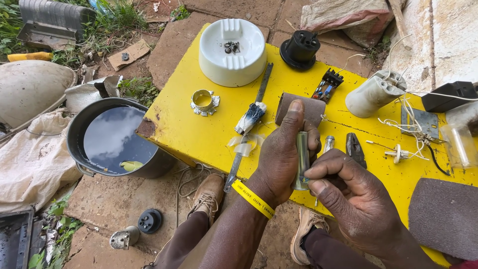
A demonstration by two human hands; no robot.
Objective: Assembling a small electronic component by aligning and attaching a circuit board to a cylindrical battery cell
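The left hand [281, 159] grips a metal tube [302, 159] upright above the yellow table [184, 129]; the right hand [348, 194] pinches its lower end. It looks light, stiff and slippery (best held around the middle).

Tabletop [189, 129]: yellow board, paint chipped at its left corner.
Landmark: white round dish [232, 51] at the far edge, small dark screws inside.
Right of the dish: black round socket [300, 48].
Near side of the dish, to the left: shiny metal ring [203, 101].
Near side of the dish: long flat blade [250, 126] with taped middle, brown sandpaper roll [303, 107] beside it.
Far right of the dish: white lamp holder [374, 94], white wires [406, 124], pliers [355, 147].
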